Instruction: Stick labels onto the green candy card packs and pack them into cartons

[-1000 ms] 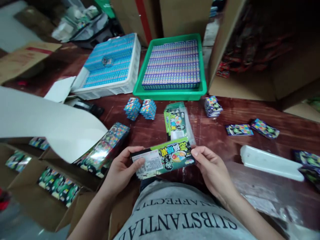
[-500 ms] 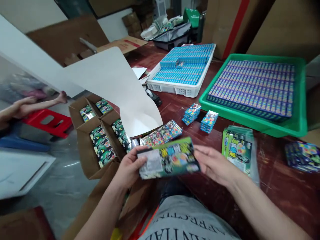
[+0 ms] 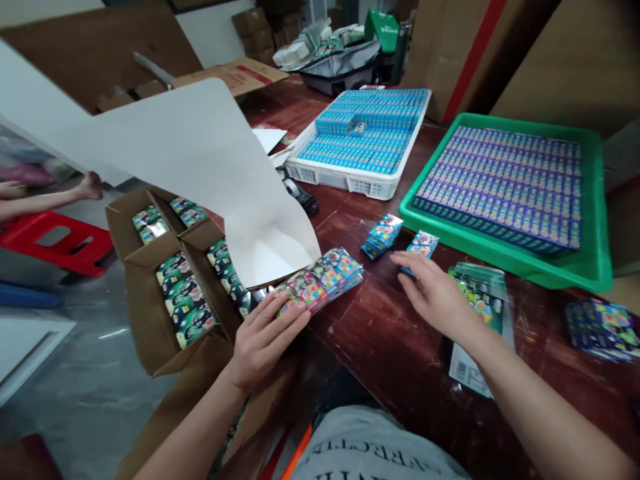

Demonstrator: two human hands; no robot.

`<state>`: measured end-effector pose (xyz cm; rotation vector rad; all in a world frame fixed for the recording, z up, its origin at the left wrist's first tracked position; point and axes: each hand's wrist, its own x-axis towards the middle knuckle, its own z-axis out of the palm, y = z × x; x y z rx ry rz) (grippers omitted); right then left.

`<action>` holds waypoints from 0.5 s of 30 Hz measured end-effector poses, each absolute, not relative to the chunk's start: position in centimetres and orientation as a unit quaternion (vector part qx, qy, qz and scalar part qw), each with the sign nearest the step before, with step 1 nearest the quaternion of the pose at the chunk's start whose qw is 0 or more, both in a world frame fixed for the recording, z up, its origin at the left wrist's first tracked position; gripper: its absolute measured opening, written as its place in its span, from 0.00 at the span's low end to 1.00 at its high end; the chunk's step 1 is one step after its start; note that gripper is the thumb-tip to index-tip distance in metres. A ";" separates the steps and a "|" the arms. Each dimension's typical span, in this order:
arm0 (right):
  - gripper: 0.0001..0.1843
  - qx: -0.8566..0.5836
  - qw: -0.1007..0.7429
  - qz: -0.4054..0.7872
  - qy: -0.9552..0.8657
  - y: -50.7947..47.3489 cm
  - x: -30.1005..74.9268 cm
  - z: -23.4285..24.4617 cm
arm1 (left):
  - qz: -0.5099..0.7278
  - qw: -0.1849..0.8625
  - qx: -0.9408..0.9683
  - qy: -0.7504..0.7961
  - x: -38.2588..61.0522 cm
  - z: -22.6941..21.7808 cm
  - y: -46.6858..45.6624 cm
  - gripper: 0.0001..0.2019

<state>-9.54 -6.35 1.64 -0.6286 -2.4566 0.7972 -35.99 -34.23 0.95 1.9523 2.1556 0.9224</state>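
Note:
My left hand (image 3: 267, 337) lies with its fingers stretched over the near end of a row of small, colourful printed packets (image 3: 325, 277). My right hand (image 3: 430, 290) reaches over a small stack of blue packets (image 3: 423, 243), its fingers and thumb apart. It covers the stack's near part, so contact is unclear. Just left of it stands a second blue packet stack (image 3: 383, 235). Under my right forearm are flat green printed bags (image 3: 483, 297), partly hidden, with a barcode showing at the lower end.
A divided cardboard box (image 3: 143, 283) holding green packets stands at the left, partly under a bent white sheet (image 3: 175, 140). A white basket (image 3: 340, 180) of blue boxes and a green tray (image 3: 500, 257) of purple boxes stand behind. Dark packets (image 3: 603, 327) lie right; tape dispenser (image 3: 303, 197) behind.
The green printed bag that both hands held has left them. My left hand has come down onto the colourful packets; my right hand has moved up to the blue stack.

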 end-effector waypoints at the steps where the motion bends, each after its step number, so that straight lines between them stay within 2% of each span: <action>1: 0.23 -0.253 0.209 0.262 -0.907 -6.8 -7.2 1.0 | 0.288 0.032 0.642 0.710 -36.4 0.6 -34.1 0.19; 2: 0.28 -0.274 0.173 0.234 -0.917 -7.4 -4.7 0.3 | 0.277 0.015 0.647 0.710 -36.6 0.4 -34.1 0.21; 5: 0.54 -0.315 0.069 0.169 -0.931 -9.8 2.8 -1.4 | 0.264 -0.046 0.677 0.686 -36.5 0.3 -33.9 0.27; 6: 0.59 -0.322 0.043 0.162 -0.932 -10.8 4.9 -1.9 | 0.270 -0.070 0.681 0.677 -35.9 0.5 -33.6 0.29; 7: 0.60 -0.327 0.023 0.162 -0.931 -11.8 6.5 -2.3 | 0.286 -0.091 0.679 0.670 -35.0 0.8 -33.1 0.30; 9: 0.52 -0.339 0.021 0.169 -0.925 -13.7 8.8 -3.0 | 0.347 -0.088 0.647 0.673 -31.8 1.5 -31.3 0.28; 11: 0.40 -0.348 0.059 0.174 -0.919 -15.3 9.6 -3.5 | 0.425 0.035 0.592 0.684 -27.1 2.1 -28.3 0.21; 12: 0.35 -0.353 0.089 0.175 -0.915 -16.0 9.8 -3.6 | 0.431 0.163 0.574 0.677 -24.4 2.2 -26.5 0.16; 14: 0.33 -0.364 0.151 0.183 -0.901 -17.5 9.7 -3.4 | 0.418 0.421 0.481 0.646 -19.2 2.1 -22.7 0.12; 15: 0.34 -0.371 0.180 0.189 -0.891 -18.2 9.6 -3.1 | 0.423 0.517 0.417 0.617 -16.9 1.9 -20.9 0.16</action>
